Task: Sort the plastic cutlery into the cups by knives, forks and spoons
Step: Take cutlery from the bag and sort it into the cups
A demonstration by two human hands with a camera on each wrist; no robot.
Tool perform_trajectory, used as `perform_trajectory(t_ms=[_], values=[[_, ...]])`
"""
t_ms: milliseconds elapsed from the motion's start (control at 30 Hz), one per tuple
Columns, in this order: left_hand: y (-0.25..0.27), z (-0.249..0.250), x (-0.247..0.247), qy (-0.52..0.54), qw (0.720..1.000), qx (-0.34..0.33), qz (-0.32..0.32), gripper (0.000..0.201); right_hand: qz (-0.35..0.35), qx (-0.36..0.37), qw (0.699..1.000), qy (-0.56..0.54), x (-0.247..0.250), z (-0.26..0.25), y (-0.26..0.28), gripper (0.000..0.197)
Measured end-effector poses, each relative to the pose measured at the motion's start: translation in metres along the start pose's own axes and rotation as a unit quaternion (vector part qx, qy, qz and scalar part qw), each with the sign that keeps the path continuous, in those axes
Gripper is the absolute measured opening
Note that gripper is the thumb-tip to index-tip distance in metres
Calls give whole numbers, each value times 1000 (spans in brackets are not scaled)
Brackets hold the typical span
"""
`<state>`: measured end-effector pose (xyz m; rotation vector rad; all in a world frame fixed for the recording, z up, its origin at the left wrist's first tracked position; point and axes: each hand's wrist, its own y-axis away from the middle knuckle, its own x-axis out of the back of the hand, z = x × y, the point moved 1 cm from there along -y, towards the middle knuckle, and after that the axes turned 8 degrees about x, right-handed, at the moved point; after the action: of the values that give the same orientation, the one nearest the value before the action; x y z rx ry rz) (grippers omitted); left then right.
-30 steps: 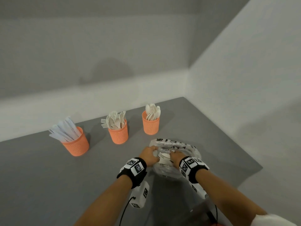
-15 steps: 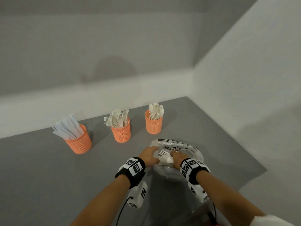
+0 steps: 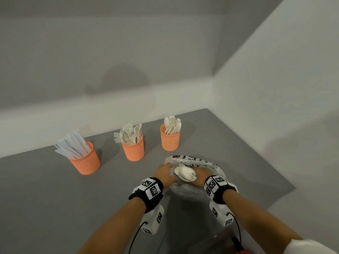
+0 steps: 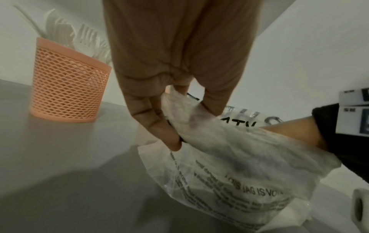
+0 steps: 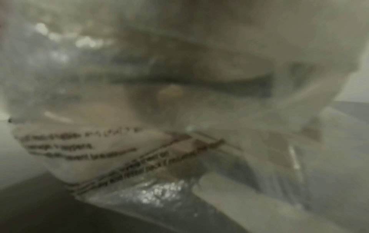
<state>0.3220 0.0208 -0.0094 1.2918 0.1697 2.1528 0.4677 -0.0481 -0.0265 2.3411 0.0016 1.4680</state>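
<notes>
**Spoons lifted to the mouth of the bag**

Since a second ago the white bundle between the hands has risen and grown clearer: then only a few tines and pale shapes showed inside the plastic, now a stack of spoons (image 3: 185,173) sits at the bag's opening with one fork (image 3: 181,165) poking out behind it. The right hand (image 3: 200,176) has stayed at the bag's mouth and the bundle lies against its fingers; whether they curl round it cannot be told, since the right wrist view is only blurred film and print. The left hand (image 3: 164,173) has kept its place on the near-left edge of the clear plastic bag (image 3: 211,165), and the left wrist view shows its fingers (image 4: 159,126) and thumb pinching a fold of the film (printed black text runs across the bag below).

The bag rests on the grey table (image 3: 45,198), as before. Beyond it, well apart from the hands, the three orange mesh cups stand unchanged in a row: the knife cup (image 3: 85,161) on the left, the fork cup (image 3: 133,150) in the middle, the spoon cup (image 3: 170,140) on the right, nearest the bag. Black bands with white coded tags wrap both wrists.
</notes>
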Motion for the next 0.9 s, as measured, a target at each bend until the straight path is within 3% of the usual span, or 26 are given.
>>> perform_trajectory(t_ms=[200,333,467,600,700,767,833,900], values=[[-3,4,5,33,999,9,-5,54,58,52,997,-28,8,3,9,39],[-10,0,8,104,994,20,-13,47,102,110,982,-118,14,5,16,46],[-11,1,6,99,995,21,5,51,181,75,969,-149,33,3,16,44],[-11,10,4,62,997,19,45,52,173,110,919,-338,58,-9,13,14],[-13,16,2,77,996,10,43,45,187,130,881,-415,82,-21,13,14],[-10,17,6,108,992,-4,65,29,202,131,853,-463,94,-27,13,15],[-5,16,16,169,975,-24,140,15,215,123,824,-510,100,-34,10,17],[3,10,30,295,934,-24,199,15,222,120,789,-561,101,-45,8,17]])
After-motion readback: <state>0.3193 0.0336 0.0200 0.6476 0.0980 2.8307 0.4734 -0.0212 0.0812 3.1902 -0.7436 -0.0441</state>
